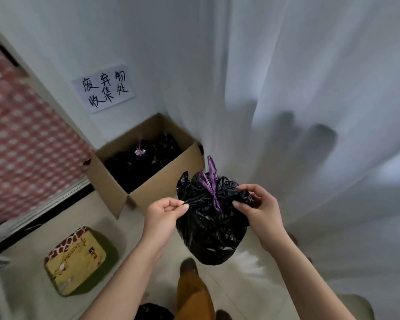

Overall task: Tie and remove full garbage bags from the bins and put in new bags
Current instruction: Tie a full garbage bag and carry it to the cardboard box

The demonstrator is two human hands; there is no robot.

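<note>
Hands pinch the black garbage bag (211, 225) at centre frame: your left hand (163, 214) and right hand (258, 207) each grip a gathered flap. Pull unevenly and thin plastic may tear beside the purple tie (211, 184).

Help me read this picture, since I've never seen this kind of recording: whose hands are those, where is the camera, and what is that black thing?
There is no machine here. A person wears a wide-angle camera on the head, looking forward and down, so you see their own arms. The left hand and right hand each pinch the gathered top of a full black garbage bag, held up off the floor and closed with a purple drawstring. Behind it, a cardboard box on the floor holds more tied black bags. A handwritten paper sign hangs on the wall above. At lower left stands a small giraffe-patterned bin. A white curtain hangs on the right.
</note>
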